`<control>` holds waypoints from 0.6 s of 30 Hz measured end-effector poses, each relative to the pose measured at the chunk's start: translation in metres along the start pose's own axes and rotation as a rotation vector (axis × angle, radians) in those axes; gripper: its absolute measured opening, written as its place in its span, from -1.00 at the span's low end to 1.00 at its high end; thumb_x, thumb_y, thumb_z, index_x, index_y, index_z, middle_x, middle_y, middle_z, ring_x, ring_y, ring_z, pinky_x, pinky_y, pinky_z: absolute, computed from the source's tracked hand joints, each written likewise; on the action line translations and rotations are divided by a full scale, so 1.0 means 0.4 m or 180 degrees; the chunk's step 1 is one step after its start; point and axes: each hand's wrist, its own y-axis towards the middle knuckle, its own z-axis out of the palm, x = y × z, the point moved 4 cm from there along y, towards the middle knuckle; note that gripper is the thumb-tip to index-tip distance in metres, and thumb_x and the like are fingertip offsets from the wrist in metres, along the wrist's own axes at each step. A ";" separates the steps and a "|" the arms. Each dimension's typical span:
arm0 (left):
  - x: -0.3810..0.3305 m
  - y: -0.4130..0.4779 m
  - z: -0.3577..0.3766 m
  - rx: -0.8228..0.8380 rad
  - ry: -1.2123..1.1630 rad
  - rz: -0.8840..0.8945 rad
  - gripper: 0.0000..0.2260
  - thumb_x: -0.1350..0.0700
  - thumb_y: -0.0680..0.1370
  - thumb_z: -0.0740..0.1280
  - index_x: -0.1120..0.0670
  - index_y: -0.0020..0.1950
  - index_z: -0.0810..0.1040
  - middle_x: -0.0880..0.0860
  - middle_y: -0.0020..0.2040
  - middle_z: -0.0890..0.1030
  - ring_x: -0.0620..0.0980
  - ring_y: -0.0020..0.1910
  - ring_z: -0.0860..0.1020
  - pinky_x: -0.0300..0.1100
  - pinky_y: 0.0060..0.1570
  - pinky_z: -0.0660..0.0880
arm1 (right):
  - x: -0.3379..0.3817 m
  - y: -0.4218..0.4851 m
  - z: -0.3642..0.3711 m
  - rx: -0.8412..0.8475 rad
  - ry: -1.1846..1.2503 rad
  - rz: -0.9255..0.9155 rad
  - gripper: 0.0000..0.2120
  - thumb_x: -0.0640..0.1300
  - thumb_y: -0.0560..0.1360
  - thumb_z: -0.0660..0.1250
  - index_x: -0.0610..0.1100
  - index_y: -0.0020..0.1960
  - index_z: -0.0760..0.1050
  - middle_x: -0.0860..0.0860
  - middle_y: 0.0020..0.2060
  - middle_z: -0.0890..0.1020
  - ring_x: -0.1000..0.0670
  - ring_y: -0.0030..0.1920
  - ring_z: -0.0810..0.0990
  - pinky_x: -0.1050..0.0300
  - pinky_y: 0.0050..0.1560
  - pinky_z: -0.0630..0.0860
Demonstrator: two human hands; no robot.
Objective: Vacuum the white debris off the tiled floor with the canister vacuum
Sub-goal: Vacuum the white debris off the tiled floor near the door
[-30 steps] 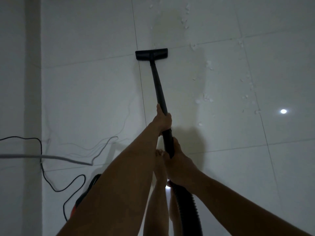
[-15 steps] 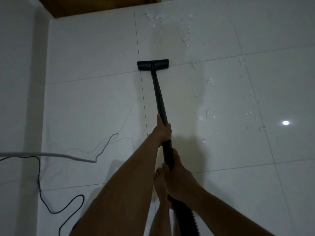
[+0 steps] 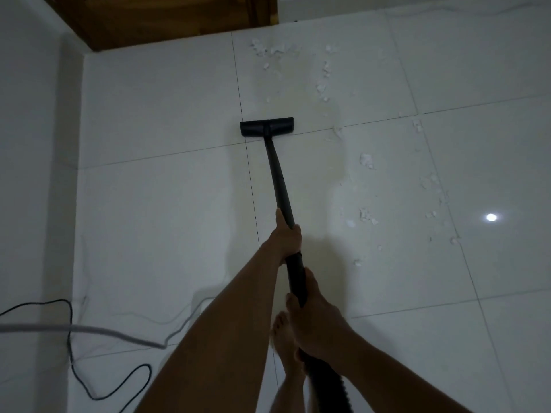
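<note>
The flat black plastic vacuum nozzle (image 3: pixel 267 127) lies on the glossy white tiled floor (image 3: pixel 149 219), straddling a grout line. White crumbly debris (image 3: pixel 366 160) is scattered beyond the nozzle and to its right, none touching it. Back from the nozzle along the black wand tube (image 3: pixel 278 180), the left hand (image 3: pixel 286 236) is wrapped round the tube. Farther back, the right hand (image 3: pixel 316 320) clasps its end above the ribbed black hose (image 3: pixel 328 383). A brown wooden door (image 3: pixel 167 16) stands beyond the nozzle. A thin black cable (image 3: pixel 74 362) and a pale grey cord (image 3: pixel 89 330) trail well back and left of it.
</note>
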 end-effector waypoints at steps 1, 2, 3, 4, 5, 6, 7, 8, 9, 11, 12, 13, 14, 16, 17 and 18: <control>-0.009 0.006 -0.008 0.0006 -0.0001 0.0005 -0.35 0.05 0.69 0.08 -0.14 0.58 -0.33 0.14 0.17 0.48 0.03 -0.12 0.53 0.01 0.01 0.55 | 0.013 0.005 -0.002 -0.0001 -0.0022 -0.0007 -0.40 0.05 0.73 0.06 0.26 0.64 -0.19 -0.09 -0.07 0.60 0.13 -0.63 0.51 0.29 -0.57 0.45; -0.017 0.013 -0.017 0.0004 -0.0001 0.0014 -0.35 0.05 0.69 0.08 -0.14 0.58 -0.33 0.11 0.15 0.46 0.03 -0.12 0.53 0.01 0.03 0.55 | 0.026 0.009 -0.004 -0.0001 -0.0035 0.0003 -0.40 0.05 0.73 0.06 0.25 0.64 -0.20 -0.09 -0.05 0.60 0.14 -0.61 0.51 0.30 -0.58 0.43; -0.026 0.020 -0.025 -0.0007 0.0004 0.0023 -0.35 0.05 0.69 0.08 -0.14 0.59 -0.33 0.08 0.14 0.44 0.03 -0.11 0.53 0.02 0.04 0.55 | 0.039 0.014 -0.006 0.0009 -0.0032 0.0018 -0.39 0.05 0.74 0.06 0.25 0.65 -0.21 -0.10 -0.03 0.60 0.14 -0.60 0.52 0.31 -0.58 0.42; -0.034 0.026 -0.033 -0.0021 0.0017 0.0034 -0.35 0.05 0.69 0.09 -0.13 0.59 -0.33 0.07 0.12 0.43 0.04 -0.10 0.53 0.02 0.06 0.55 | 0.052 0.018 -0.008 0.0021 -0.0021 0.0033 -0.39 0.05 0.74 0.06 0.25 0.65 -0.22 -0.10 -0.02 0.60 0.13 -0.59 0.52 0.31 -0.59 0.42; -0.042 0.033 -0.041 -0.0028 0.0033 0.0046 -0.35 0.05 0.69 0.08 -0.13 0.59 -0.33 0.07 0.11 0.43 0.05 -0.10 0.53 0.03 0.08 0.55 | 0.063 0.024 -0.010 0.0033 -0.0011 0.0035 -0.39 0.05 0.74 0.05 0.25 0.65 -0.22 -0.11 -0.03 0.60 0.13 -0.59 0.51 0.30 -0.58 0.43; -0.051 0.041 -0.047 -0.0027 0.0046 0.0054 -0.35 0.05 0.69 0.08 -0.13 0.59 -0.33 0.07 0.11 0.44 0.04 -0.11 0.53 0.04 0.09 0.55 | 0.073 0.030 -0.012 0.0044 0.0000 0.0038 -0.39 0.04 0.74 0.05 0.25 0.64 -0.22 -0.11 -0.04 0.59 0.13 -0.59 0.51 0.30 -0.58 0.43; -0.060 0.049 -0.053 -0.0018 0.0044 0.0054 -0.35 0.05 0.70 0.08 -0.13 0.59 -0.33 0.08 0.13 0.44 0.03 -0.12 0.53 0.04 0.09 0.55 | 0.083 0.038 -0.016 0.0047 0.0013 0.0038 -0.39 0.04 0.74 0.05 0.25 0.64 -0.22 -0.11 -0.06 0.59 0.12 -0.59 0.51 0.30 -0.58 0.43; -0.068 0.058 -0.057 -0.0007 0.0044 0.0048 -0.35 0.05 0.70 0.08 -0.13 0.59 -0.33 0.10 0.18 0.45 0.03 -0.13 0.52 0.04 0.09 0.55 | 0.091 0.045 -0.021 0.0040 0.0015 0.0038 -0.39 0.04 0.74 0.06 0.24 0.65 -0.22 -0.10 -0.07 0.59 0.12 -0.57 0.52 0.31 -0.59 0.42; -0.078 0.068 -0.061 -0.0006 0.0045 0.0048 -0.35 0.04 0.70 0.08 -0.13 0.58 -0.34 0.13 0.26 0.45 0.02 -0.13 0.52 0.04 0.10 0.54 | 0.098 0.056 -0.027 0.0030 0.0000 0.0032 -0.39 0.04 0.74 0.06 0.24 0.65 -0.22 -0.10 -0.07 0.60 0.11 -0.55 0.53 0.32 -0.60 0.41; -0.099 0.087 -0.068 -0.0021 0.0048 0.0060 -0.36 0.05 0.70 0.08 -0.12 0.59 -0.34 0.16 0.39 0.40 -0.01 -0.14 0.49 0.03 0.11 0.53 | 0.111 0.078 -0.041 0.0013 -0.0028 0.0034 -0.39 0.04 0.74 0.06 0.24 0.65 -0.22 -0.08 -0.08 0.61 0.08 -0.50 0.55 0.30 -0.59 0.43; -0.110 0.097 -0.072 -0.0029 0.0065 0.0074 -0.36 0.05 0.70 0.08 -0.12 0.59 -0.33 0.16 0.41 0.39 -0.02 -0.15 0.48 0.03 0.11 0.53 | 0.119 0.087 -0.049 0.0006 -0.0028 0.0036 -0.39 0.04 0.74 0.06 0.24 0.64 -0.21 -0.07 -0.09 0.61 0.07 -0.48 0.56 0.29 -0.56 0.45; -0.120 0.107 -0.075 -0.0038 0.0083 0.0086 -0.36 0.05 0.70 0.07 -0.12 0.59 -0.33 0.16 0.42 0.38 -0.03 -0.16 0.48 0.04 0.12 0.53 | 0.125 0.099 -0.053 0.0001 -0.0032 0.0026 -0.40 0.04 0.74 0.05 0.24 0.64 -0.21 -0.07 -0.09 0.61 0.06 -0.47 0.57 0.28 -0.54 0.47; -0.130 0.117 -0.079 -0.0044 0.0104 0.0095 -0.36 0.05 0.70 0.07 -0.11 0.59 -0.33 0.17 0.43 0.38 -0.04 -0.17 0.47 0.04 0.12 0.53 | 0.131 0.111 -0.058 -0.0010 -0.0040 0.0006 -0.40 0.04 0.74 0.05 0.25 0.64 -0.20 -0.06 -0.09 0.61 0.05 -0.46 0.59 0.27 -0.50 0.49; -0.148 0.135 -0.088 -0.0063 0.0139 0.0099 -0.36 0.04 0.70 0.07 -0.11 0.59 -0.33 0.17 0.44 0.38 -0.04 -0.18 0.47 0.02 0.12 0.52 | 0.148 0.131 -0.066 -0.0016 -0.0075 -0.0034 -0.41 0.05 0.73 0.05 0.27 0.63 -0.19 -0.07 -0.08 0.62 -0.01 -0.42 0.64 0.20 -0.38 0.57; -0.158 0.143 -0.094 -0.0068 0.0141 0.0103 -0.36 0.04 0.70 0.07 -0.11 0.59 -0.33 0.17 0.44 0.38 -0.05 -0.18 0.46 0.00 0.09 0.52 | 0.157 0.141 -0.070 -0.0013 -0.0106 -0.0029 -0.40 0.06 0.73 0.05 0.27 0.63 -0.21 -0.07 -0.07 0.63 -0.02 -0.40 0.65 0.17 -0.34 0.59; -0.170 0.151 -0.099 -0.0061 0.0136 0.0113 -0.37 0.04 0.70 0.07 -0.11 0.59 -0.33 0.17 0.44 0.38 -0.06 -0.19 0.46 -0.02 0.06 0.51 | 0.167 0.150 -0.076 -0.0011 -0.0119 0.0007 -0.39 0.07 0.73 0.05 0.26 0.63 -0.23 -0.07 -0.06 0.64 -0.02 -0.40 0.65 0.17 -0.36 0.58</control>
